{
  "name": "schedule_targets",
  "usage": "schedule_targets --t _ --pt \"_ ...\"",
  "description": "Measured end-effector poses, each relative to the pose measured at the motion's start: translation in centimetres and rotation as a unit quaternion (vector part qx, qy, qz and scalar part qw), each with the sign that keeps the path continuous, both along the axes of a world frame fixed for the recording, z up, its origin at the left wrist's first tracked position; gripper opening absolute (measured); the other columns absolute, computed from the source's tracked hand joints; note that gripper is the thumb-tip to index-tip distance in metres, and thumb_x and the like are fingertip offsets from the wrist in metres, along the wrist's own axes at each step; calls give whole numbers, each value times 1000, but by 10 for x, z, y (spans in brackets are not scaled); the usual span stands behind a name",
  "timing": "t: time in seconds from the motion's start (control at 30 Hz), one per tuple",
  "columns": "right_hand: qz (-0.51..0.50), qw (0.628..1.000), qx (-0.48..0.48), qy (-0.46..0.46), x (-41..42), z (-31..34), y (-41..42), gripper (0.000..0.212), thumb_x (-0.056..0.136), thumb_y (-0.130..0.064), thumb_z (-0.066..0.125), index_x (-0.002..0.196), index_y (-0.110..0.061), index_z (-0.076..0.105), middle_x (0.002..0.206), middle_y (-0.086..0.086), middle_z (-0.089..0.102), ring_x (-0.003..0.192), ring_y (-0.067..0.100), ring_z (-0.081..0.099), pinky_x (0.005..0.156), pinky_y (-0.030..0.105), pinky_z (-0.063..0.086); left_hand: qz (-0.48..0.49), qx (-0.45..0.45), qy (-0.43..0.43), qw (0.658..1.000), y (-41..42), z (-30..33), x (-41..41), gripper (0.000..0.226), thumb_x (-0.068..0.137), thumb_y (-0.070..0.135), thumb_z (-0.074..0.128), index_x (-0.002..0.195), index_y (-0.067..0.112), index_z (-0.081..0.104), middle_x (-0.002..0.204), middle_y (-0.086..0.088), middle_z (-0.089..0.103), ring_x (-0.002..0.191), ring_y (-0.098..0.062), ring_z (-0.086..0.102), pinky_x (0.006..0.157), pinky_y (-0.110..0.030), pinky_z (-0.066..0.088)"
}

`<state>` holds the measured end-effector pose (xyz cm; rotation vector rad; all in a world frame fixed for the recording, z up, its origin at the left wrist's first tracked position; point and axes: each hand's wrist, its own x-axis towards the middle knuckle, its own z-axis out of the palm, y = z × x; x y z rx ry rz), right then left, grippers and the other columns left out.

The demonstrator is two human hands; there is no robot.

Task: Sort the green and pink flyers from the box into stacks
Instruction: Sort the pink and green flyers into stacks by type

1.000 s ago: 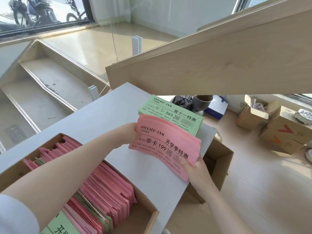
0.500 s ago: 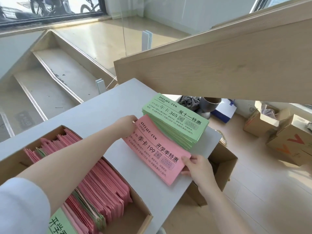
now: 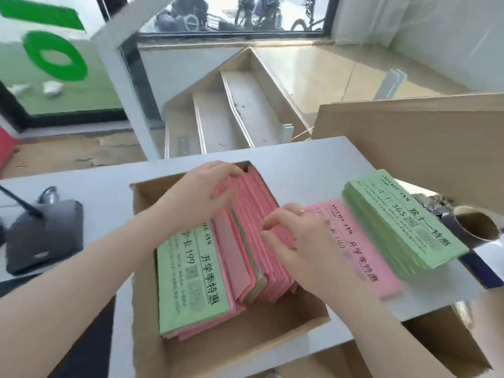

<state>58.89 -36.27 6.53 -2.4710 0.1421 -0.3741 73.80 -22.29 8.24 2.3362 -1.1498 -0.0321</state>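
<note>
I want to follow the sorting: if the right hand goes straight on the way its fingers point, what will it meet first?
Probably the pink flyers standing in the box: the right hand has its fingertips pointing left, already at their edges. Contact is unclear.
</note>
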Motion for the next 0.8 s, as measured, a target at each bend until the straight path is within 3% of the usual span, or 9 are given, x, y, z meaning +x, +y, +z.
schedule_targets --t 0.1,0.17,0.2,0.23,0.3,0.43,0.57,0.73,0.8 --pt "-95 978 -69 173 8 -20 11 49 96 -29 45 142 -16 32 147 6 34 135 21 32 108 35 28 177 59 -41 982 67 -20 5 49 86 13 58 133 11 45 142 -12 38 133 -26 29 111 -32 20" --pt "-141 964 -12 225 12 -25 15 47 99 -23 38 143 -9 27 144 12 41 128 24 42 100 33 35 256 130 15 958 98 -29 0 73 87 24 58 146 12 18 154 -14 13 142 -30 11 114 -40 14" --pt "-158 964 12 215 15 -25 17 43 99 -17 37 141 -8 32 138 13 47 119 25 49 93 32 39 262 142 74 952 109 -33 -5 82 87 29 58 148 12 6 154 -14 14 141 -30 17 112 -40 20" --pt "-176 963 26 204 17 -23 21 40 99 -12 36 139 -8 36 134 13 52 109 22 53 84 30 42 255 137 142 947 117 -37 -8 85 87 31 57 148 13 1 150 -13 28 134 -28 33 106 -38 31" --pt "-215 957 50 188 21 -17 32 41 97 -2 35 138 -8 41 133 11 53 99 18 52 75 25 43 221 101 269 932 129 -41 -13 65 88 29 52 144 19 19 120 -8 61 95 -21 63 86 -31 49" --pt "-264 951 59 147 24 -20 53 46 93 6 37 135 -10 47 137 9 51 113 21 53 94 33 41 189 37 316 929 146 -44 -6 26 88 11 36 111 14 46 91 -4 64 52 -14 67 52 -24 56" --pt "-270 952 48 135 29 -30 83 44 93 2 39 133 -14 49 132 5 56 108 21 56 88 34 47 182 29 301 935 174 -42 6 23 89 6 33 107 12 46 83 -1 60 44 -10 62 36 -14 43" --pt "-263 957 36 117 41 -38 114 44 92 1 38 132 -13 51 130 9 58 119 26 53 99 37 41 193 21 298 935 210 -44 15 22 88 9 35 107 13 47 89 -6 65 44 -9 63 37 -14 45" --pt "-270 955 34 117 43 -39 118 42 93 -1 39 132 -10 51 131 9 57 121 25 51 101 34 38 191 21 303 933 218 -47 15 26 87 12 39 112 15 46 88 -5 66 54 -13 67 48 -20 52"
